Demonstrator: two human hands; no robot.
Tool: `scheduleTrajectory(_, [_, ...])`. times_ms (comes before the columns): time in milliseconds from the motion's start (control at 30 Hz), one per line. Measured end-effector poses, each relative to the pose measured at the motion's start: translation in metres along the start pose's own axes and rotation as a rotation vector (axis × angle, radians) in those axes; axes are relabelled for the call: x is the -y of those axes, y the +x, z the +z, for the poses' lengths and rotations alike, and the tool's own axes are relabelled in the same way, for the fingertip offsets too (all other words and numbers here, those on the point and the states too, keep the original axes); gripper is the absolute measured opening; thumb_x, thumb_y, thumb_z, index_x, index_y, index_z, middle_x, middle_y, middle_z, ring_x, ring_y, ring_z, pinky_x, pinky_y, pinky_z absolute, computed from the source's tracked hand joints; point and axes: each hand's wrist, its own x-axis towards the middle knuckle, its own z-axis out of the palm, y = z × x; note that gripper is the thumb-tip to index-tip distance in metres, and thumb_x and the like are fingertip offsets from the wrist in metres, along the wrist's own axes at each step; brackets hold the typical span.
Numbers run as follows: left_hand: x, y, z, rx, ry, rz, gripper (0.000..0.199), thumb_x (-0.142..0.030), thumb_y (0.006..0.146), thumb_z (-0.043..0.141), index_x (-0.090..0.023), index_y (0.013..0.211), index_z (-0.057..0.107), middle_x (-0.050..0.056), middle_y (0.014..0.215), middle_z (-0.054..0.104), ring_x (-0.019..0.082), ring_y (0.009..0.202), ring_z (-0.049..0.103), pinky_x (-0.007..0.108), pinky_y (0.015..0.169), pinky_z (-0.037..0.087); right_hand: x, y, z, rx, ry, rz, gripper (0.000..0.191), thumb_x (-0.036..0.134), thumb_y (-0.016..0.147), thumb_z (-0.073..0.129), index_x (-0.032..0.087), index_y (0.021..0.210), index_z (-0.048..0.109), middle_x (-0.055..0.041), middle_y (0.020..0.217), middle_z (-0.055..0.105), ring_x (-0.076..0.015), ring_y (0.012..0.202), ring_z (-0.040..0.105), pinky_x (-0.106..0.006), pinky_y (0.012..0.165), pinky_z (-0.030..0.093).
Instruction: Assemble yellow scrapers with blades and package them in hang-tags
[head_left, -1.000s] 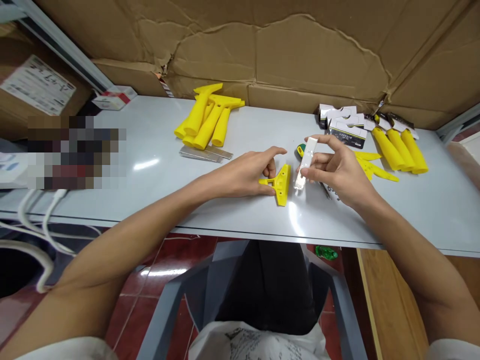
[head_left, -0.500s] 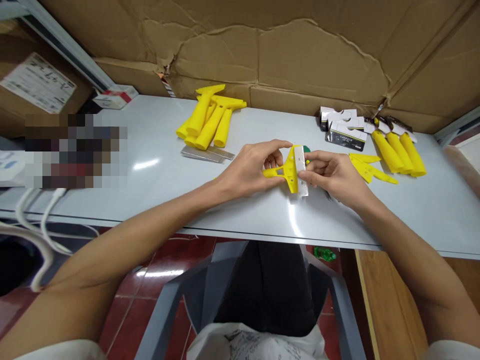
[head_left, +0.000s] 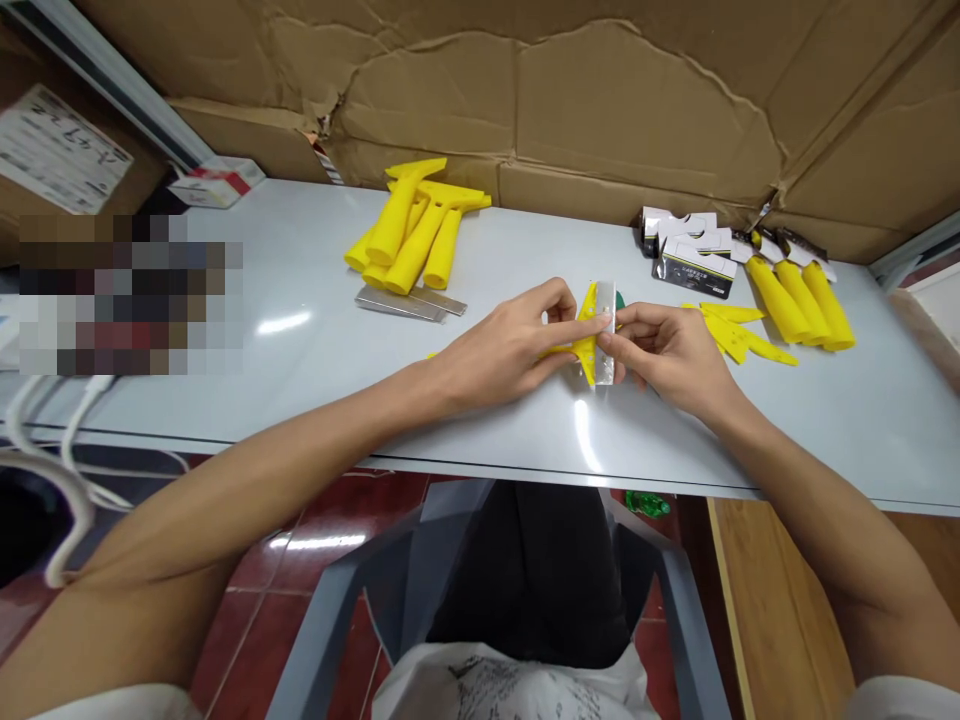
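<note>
Near the middle of the table, my left hand (head_left: 517, 340) grips a yellow scraper head (head_left: 587, 350), its index finger stretched onto a flat metal blade (head_left: 604, 350). The blade lies along the head's right side. Pinched on the blade's right edge are the thumb and fingers of my right hand (head_left: 664, 350). Part of a green round object (head_left: 619, 300) shows behind the blade. Yellow flat pieces (head_left: 739, 335) lie just right of my right hand. My left fingers hide most of the scraper's narrow part.
Yellow handles (head_left: 420, 235) are piled at the back left beside metal blades (head_left: 405, 303). Black-and-white packages (head_left: 694, 265) and several yellow-handled scrapers (head_left: 799, 300) lie at the back right. Cardboard (head_left: 637, 120) lines the back. A red-and-white box (head_left: 217, 182) stands far left.
My left index finger has moved right, from the scraper's top onto the blade. The blade now sits closer against the yellow head. The view has shifted slightly.
</note>
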Motion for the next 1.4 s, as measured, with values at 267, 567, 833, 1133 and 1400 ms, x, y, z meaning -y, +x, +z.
scheduleTrajectory(267, [0.01,0.003,-0.003,0.161,0.127,-0.095,0.047,-0.023,0.111,0.042,-0.029,0.148,0.069,0.015,0.126,0.061,0.025,0.106,0.059,0.041,0.094,0.057,-0.006,0.019,-0.071,-0.42,-0.312,-0.07,0.036,0.041,0.103,0.075,0.018,0.075,0.082,-0.0045,0.068,0.072,-0.0089,0.053,0.043,-0.033,0.056,0.031])
scheduleTrajectory(567, [0.013,0.003,-0.003,0.371,0.332,-0.059,0.054,-0.017,0.108,0.038,-0.031,0.148,0.072,0.015,0.122,0.063,0.028,0.105,0.059,0.041,0.088,0.051,-0.046,0.032,-0.163,-0.127,-0.693,0.101,0.022,0.022,0.066,0.104,0.019,0.083,0.091,-0.0036,0.057,0.066,-0.0079,0.054,0.045,-0.037,0.055,0.025])
scheduleTrajectory(833, [0.012,0.001,-0.005,0.411,0.311,-0.026,0.056,-0.02,0.108,0.035,-0.016,0.155,0.066,0.019,0.12,0.061,0.031,0.113,0.059,0.045,0.097,0.055,-0.072,0.036,-0.157,-0.101,-0.776,-0.063,0.02,0.017,0.069,0.103,0.019,0.083,0.089,-0.0027,0.058,0.065,-0.0094,0.056,0.041,-0.037,0.06,0.026])
scheduleTrajectory(1133, [0.008,0.003,-0.008,0.324,0.214,-0.039,0.045,-0.023,0.105,0.042,-0.018,0.129,0.08,0.017,0.119,0.065,0.03,0.114,0.062,0.046,0.099,0.057,-0.026,0.025,-0.13,-0.435,-0.802,0.085,0.014,0.013,0.082,0.076,0.015,0.088,0.089,-0.0095,0.072,0.073,-0.0116,0.065,0.047,-0.043,0.073,0.035])
scheduleTrajectory(1400, [-0.004,0.007,-0.005,0.294,0.269,-0.183,0.044,-0.046,0.11,0.053,-0.019,0.13,0.08,0.018,0.126,0.07,0.033,0.119,0.066,0.045,0.089,0.058,-0.008,0.014,-0.084,-0.016,0.227,-0.001,0.013,0.026,0.089,0.079,0.02,0.098,0.086,-0.0073,0.079,0.072,-0.0144,0.058,0.062,-0.032,0.048,0.03])
